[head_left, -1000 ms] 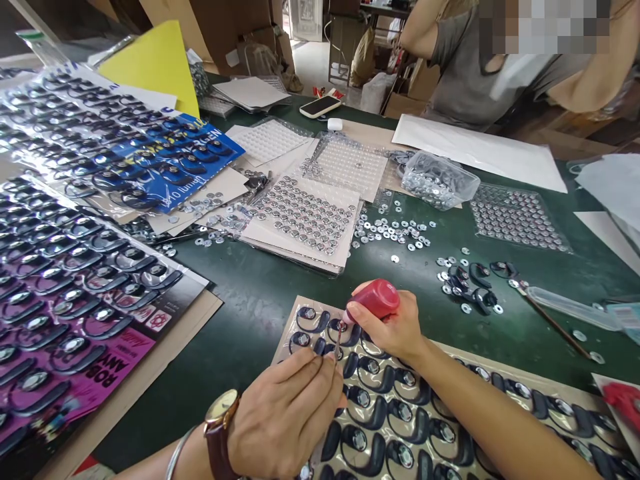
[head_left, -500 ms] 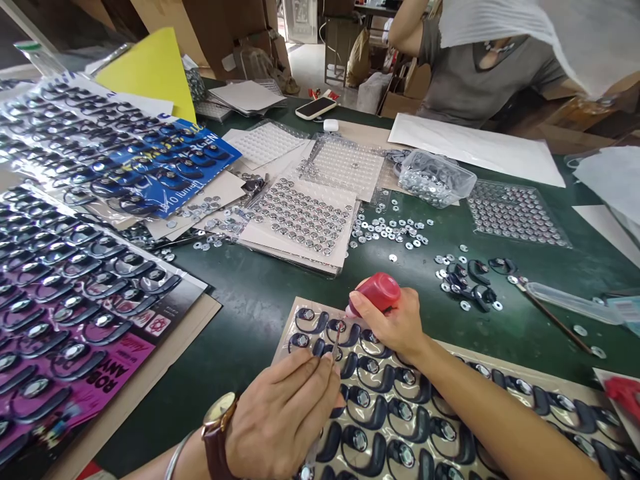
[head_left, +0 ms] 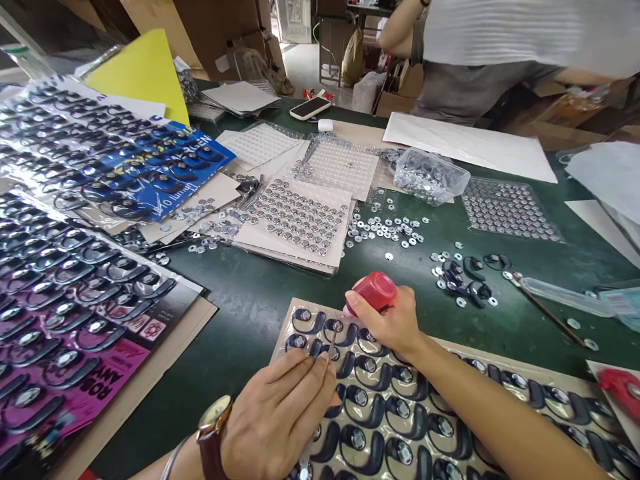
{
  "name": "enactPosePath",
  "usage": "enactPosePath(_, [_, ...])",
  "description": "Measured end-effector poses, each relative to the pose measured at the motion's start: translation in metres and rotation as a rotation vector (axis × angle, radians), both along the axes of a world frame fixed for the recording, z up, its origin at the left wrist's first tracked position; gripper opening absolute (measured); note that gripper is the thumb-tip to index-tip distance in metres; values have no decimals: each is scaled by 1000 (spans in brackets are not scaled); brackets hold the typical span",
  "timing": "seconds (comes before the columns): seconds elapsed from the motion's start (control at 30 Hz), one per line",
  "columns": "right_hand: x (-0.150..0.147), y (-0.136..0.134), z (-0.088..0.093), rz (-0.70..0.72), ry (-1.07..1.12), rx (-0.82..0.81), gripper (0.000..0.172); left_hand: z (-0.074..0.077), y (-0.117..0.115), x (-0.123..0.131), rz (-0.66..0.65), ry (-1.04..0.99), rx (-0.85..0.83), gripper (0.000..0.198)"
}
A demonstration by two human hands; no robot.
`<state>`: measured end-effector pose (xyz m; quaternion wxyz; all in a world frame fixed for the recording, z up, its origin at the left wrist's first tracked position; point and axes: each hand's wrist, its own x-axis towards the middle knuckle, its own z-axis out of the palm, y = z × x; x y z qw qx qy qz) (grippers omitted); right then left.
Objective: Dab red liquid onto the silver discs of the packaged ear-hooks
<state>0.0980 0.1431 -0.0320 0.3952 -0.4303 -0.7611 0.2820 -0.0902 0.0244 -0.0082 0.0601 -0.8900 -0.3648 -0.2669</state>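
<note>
One red bottle (head_left: 375, 291) sits clasped within the right fingers (head_left: 367, 311).

The green table (head_left: 240, 333) bears loose metal discs (head_left: 389, 256), a phone (head_left: 310, 108) and a tan board (head_left: 283, 333)

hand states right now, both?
Left hand: closed, holding a thin tool.
Right hand: closed, holding a red bottle.

head-worn view, facing forward and down across green table (head_left: 245, 333), left hand (head_left: 277, 417), right hand (head_left: 393, 320) close below
</note>
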Motion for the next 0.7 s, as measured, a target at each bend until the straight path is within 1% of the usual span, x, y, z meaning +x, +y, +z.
enactPosePath(0.13, [0,1,3,1,-20,35,32,2,1,0,-3,-19,-9,22])
enactPosePath(0.23, [2,1,3,9,-41,43,33,3,3,-2,-13,-27,-56,23])
enactPosePath(0.37, [3,0,2,15,-36,36,33,1,6,-4,-2,-86,-114,21])
enactPosePath(0.5, [3,-1,3,19,-25,37,35,0,7,-6,6,-135,-162,26])
enactPosePath(0.7, [3,-2,2,41,-28,1,32,5,12,-8,29,-204,-206,26])
